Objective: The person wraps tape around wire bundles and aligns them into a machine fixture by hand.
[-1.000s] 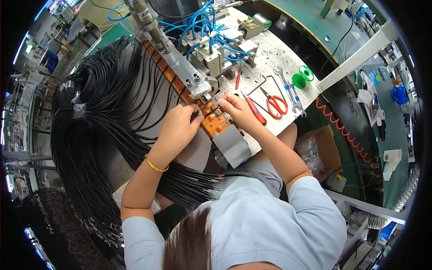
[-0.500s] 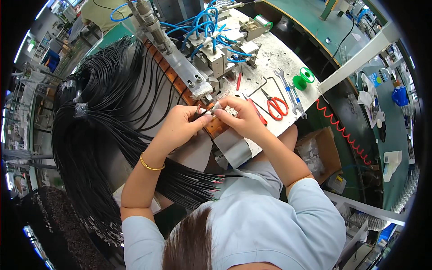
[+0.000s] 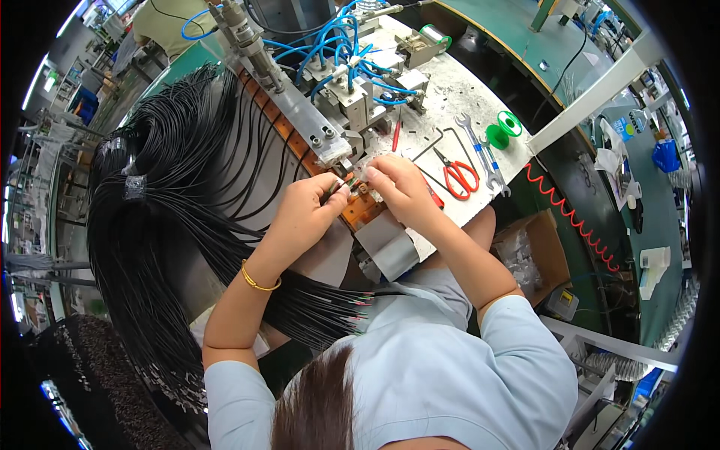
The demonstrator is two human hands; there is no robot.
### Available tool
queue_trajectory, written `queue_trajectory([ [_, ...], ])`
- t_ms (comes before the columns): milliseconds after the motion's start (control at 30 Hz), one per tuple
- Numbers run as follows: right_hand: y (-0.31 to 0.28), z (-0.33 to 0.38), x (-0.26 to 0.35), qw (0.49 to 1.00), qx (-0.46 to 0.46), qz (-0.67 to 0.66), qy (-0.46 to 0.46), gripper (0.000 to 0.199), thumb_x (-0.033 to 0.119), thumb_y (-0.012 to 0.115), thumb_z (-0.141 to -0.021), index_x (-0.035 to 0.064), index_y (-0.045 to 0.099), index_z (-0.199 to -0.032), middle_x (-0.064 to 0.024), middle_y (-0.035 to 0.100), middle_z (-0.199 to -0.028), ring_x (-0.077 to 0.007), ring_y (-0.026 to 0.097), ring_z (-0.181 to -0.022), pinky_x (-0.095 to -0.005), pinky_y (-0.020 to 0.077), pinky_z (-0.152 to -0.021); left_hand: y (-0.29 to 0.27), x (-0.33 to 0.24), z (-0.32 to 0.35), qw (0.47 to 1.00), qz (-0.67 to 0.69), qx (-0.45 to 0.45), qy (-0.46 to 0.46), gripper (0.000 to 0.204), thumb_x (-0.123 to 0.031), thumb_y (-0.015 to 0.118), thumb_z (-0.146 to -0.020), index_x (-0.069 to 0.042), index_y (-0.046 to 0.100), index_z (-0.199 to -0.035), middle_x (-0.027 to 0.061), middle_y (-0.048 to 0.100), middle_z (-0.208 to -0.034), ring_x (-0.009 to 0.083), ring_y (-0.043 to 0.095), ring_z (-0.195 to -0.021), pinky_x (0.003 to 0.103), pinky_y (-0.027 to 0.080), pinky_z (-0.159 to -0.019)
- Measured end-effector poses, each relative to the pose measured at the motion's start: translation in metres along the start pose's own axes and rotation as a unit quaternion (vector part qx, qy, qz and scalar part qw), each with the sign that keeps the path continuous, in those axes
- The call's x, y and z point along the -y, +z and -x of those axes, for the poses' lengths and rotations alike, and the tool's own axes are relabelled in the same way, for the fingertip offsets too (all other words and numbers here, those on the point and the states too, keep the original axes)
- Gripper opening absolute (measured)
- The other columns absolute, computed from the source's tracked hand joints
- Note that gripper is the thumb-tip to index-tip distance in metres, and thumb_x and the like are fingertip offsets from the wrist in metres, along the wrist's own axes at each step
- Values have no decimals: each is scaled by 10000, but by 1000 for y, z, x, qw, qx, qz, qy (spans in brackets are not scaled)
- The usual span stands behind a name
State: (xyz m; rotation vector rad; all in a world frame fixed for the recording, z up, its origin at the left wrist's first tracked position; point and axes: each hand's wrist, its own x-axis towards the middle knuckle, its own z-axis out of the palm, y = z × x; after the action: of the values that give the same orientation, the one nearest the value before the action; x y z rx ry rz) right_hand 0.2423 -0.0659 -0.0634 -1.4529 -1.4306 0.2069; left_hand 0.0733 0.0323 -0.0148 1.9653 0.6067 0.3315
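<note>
My left hand (image 3: 309,214) pinches the end of a black cable (image 3: 327,196), where a few thin coloured wires (image 3: 351,182) stick out past the fingertips. Just right of it, my right hand (image 3: 401,191) has its thumb and forefinger together close to the wire tips; what they hold, if anything, is too small to make out. Both hands are over the front end of an orange-brown rail (image 3: 361,212), below the metal head (image 3: 330,146) of a bench machine. A large bundle of black cables (image 3: 142,247) hangs at the left, with more stripped ends (image 3: 330,304) across my lap.
Blue air tubes (image 3: 337,45) run over the machine. Right of my hands lie red-handled scissors (image 3: 460,180), wrenches (image 3: 480,150), a hex key (image 3: 456,139) and a green spool (image 3: 510,124). A cardboard box (image 3: 541,251) with clear bags stands at the lower right, near a red coiled hose (image 3: 571,217).
My hands have moved slightly apart at the fingertips. The coloured wire ends and the block on the rail now show between them. My left wrist has shifted a little to the right.
</note>
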Motion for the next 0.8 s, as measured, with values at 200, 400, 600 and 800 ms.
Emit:
queue_trajectory([
  [200,0,-3,-2,993,59,-97,40,206,202,533,-911,25,586,-820,-118,572,-696,-291,536,-688,-390,397,-652,-8,7,-2,992,-97,-23,73,187,-180,610,-908,0,632,-865,-49,496,-653,40,412,-607,215,363,-560],
  [400,-4,1,-11,991,37,129,-30,225,223,528,-952,15,561,-873,-84,548,-757,-188,525,-745,-303,403,-683,-21,-4,-3,990,102,44,-85,205,-191,645,-888,11,628,-859,-34,510,-653,54,426,-611,229,377,-572],
  [600,-7,1,-14,947,113,-200,223,240,229,538,-952,18,542,-839,-19,546,-755,-98,477,-698,-273,383,-645,-13,9,-3,996,-68,28,-56,219,-184,645,-881,23,600,-824,-2,515,-639,61,451,-600,243,389,-560],
  [800,13,11,-49,988,98,-65,103,231,198,541,-926,2,531,-806,-65,518,-671,-91,471,-650,-293,379,-573,-7,11,-1,988,-145,32,-41,234,-185,639,-885,31,580,-815,9,519,-633,56,451,-604,254,391,-562],
])
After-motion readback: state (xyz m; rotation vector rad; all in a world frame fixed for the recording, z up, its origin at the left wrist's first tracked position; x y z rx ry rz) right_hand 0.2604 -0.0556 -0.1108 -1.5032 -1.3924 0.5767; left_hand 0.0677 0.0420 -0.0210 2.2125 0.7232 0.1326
